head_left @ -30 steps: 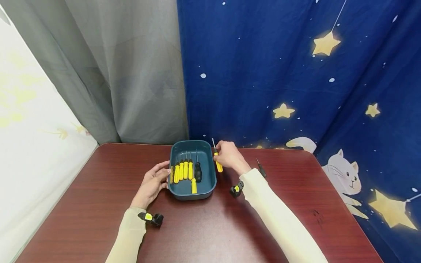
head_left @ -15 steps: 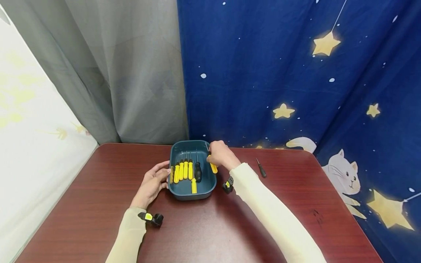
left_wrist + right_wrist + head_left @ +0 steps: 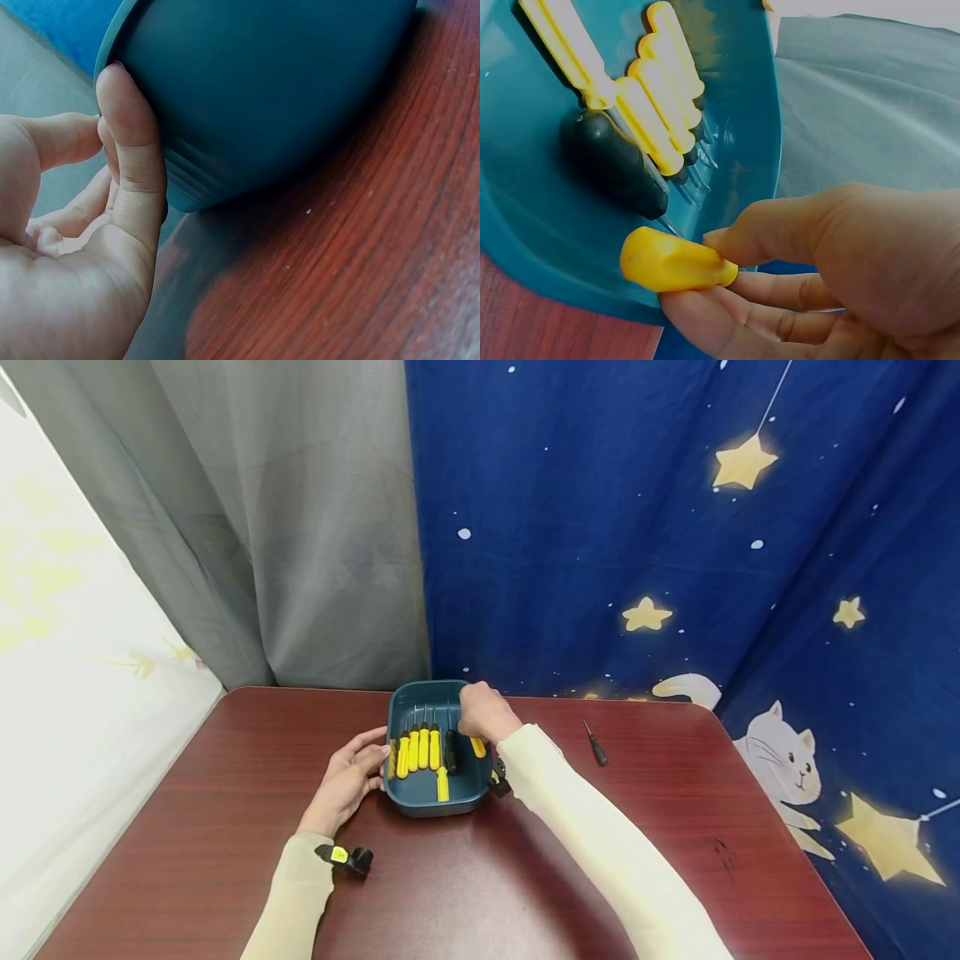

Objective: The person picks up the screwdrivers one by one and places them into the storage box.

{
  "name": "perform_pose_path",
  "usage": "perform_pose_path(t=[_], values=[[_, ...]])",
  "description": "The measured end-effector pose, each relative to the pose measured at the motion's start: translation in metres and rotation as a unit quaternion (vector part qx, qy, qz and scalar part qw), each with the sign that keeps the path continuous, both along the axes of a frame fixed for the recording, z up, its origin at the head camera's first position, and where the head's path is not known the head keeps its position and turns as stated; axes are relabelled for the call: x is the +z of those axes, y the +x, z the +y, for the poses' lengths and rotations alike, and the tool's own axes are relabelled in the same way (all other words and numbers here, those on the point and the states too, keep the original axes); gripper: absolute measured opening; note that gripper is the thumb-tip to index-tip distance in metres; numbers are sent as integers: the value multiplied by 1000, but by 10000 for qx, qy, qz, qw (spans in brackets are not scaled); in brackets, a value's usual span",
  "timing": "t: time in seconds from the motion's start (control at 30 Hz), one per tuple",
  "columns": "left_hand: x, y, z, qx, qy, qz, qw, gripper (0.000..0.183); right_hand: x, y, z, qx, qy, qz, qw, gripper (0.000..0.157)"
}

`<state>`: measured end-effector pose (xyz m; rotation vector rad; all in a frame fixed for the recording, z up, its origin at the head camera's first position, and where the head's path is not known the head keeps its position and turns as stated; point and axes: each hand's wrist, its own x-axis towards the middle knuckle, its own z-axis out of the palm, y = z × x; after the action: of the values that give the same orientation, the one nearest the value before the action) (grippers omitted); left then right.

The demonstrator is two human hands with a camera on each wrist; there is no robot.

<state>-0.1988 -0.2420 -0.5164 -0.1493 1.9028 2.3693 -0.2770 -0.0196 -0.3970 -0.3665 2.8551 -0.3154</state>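
A dark teal plastic box [image 3: 435, 811] stands on the table. My left hand [image 3: 347, 781] holds its left wall, thumb at the rim; the left wrist view shows the fingers against the box wall [image 3: 270, 82]. My right hand [image 3: 487, 714] is over the box's right side, pinching a yellow-handled screwdriver [image 3: 671, 261] between thumb and fingers. Its shaft is hidden behind the hand. Inside lie a row of several yellow-handled screwdrivers [image 3: 423, 748], a thick black-handled screwdriver [image 3: 451, 752] and another yellow-handled screwdriver [image 3: 442, 787] nearer the front wall.
A small dark screwdriver [image 3: 597, 749] lies on the red-brown wooden table [image 3: 450, 893], right of the box. Grey curtain [image 3: 337, 543] and blue star-patterned curtain [image 3: 562, 527] hang behind the table's back edge.
My right hand has carried the yellow-handled screwdriver leftward, from beside the box to over its right part. The left hand and the box have stayed in place.
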Motion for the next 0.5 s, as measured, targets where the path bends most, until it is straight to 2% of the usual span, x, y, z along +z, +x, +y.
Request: perform_pose_path(t=[0.17, 0.37, 0.5], values=[[0, 0, 0, -5, -19, -18, 10000, 54, 0, -1, -11, -6, 445, 188, 9988, 15], [0, 1, 0, -20, -65, -23, 10000, 55, -2, -3, -20, 86, 913, 238, 9955, 10], [0, 1, 0, -22, -66, -17, 10000, 55, -5, -6, -27, 132, 1128, 204, 9933, 16]])
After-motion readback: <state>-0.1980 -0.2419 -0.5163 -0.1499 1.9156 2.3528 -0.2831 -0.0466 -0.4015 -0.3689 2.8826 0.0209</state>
